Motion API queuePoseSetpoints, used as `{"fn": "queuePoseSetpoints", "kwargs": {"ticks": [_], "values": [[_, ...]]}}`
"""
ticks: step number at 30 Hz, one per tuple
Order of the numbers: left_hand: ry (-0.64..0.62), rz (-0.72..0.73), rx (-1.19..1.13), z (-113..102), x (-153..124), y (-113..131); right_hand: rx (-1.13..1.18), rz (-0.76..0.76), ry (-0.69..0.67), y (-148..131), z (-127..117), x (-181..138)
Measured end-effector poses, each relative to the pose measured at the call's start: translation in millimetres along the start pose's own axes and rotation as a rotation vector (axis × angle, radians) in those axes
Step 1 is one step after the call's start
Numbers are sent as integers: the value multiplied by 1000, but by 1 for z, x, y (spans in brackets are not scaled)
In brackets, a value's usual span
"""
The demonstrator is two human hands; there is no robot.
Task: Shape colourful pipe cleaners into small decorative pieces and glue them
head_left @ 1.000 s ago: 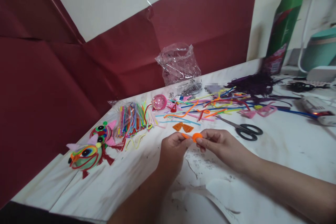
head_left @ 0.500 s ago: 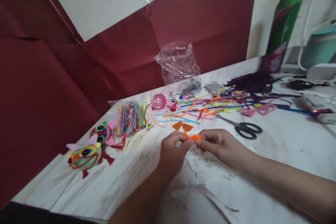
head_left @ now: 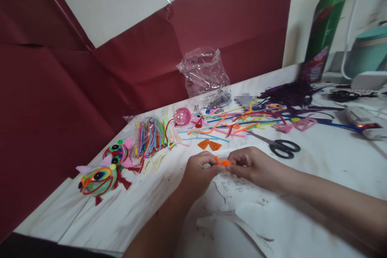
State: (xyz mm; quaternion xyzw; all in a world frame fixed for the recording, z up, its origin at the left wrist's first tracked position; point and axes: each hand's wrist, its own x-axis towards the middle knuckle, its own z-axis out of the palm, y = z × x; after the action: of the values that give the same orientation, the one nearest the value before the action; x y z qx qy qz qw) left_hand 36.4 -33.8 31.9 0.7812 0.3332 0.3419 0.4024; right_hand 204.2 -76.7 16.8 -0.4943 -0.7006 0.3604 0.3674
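Orange pipe cleaner [head_left: 223, 162], one small coil (mostly hidden by fingertips), is pinched between left hand [head_left: 198, 173] and right hand [head_left: 254, 165] above the table [head_left: 317, 177]. Two painted balls [head_left: 101, 175] and one pair of scissors [head_left: 279, 147] are seen nearby.

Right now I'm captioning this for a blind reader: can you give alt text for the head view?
Two bare hands, left hand and right hand, pinch a small orange pipe-cleaner coil between them above a white table. Beyond lie loose colourful pipe cleaners, black scissors and two decorated fish figures.
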Motion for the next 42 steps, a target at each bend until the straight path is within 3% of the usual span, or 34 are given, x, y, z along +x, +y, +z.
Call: {"fn": "queuePoseSetpoints", "kwargs": {"ticks": [3, 10, 16, 22, 26, 29, 32, 37, 42], "values": [[20, 4, -24, 1, -1, -1, 25, 6, -9, -1, 0, -1], [-24, -202, -291, 4, -2, -7, -29, 3, 18, -2, 1, -2], [-25, -43, -42, 1, -1, -3, -133, -35, 64, 2, 5, -2], [-33, 67, 48, -2, -4, 1, -45, -98, -65, -9, -7, -3], [-81, 146, 177, 2, -6, 3, -38, -269, 24, -18, -14, -4], [-95, 164, 189, 5, -7, 3, -73, -260, 52, -16, -11, -4], [-29, 202, 139, 3, -8, 2, -9, -172, 100, -12, -7, -3], [65, 306, 21, -2, -8, 2, 154, -118, 64, -14, -6, -4], [50, 177, -308, 0, -6, -7, 76, -238, 116, -17, -3, -8]]}}
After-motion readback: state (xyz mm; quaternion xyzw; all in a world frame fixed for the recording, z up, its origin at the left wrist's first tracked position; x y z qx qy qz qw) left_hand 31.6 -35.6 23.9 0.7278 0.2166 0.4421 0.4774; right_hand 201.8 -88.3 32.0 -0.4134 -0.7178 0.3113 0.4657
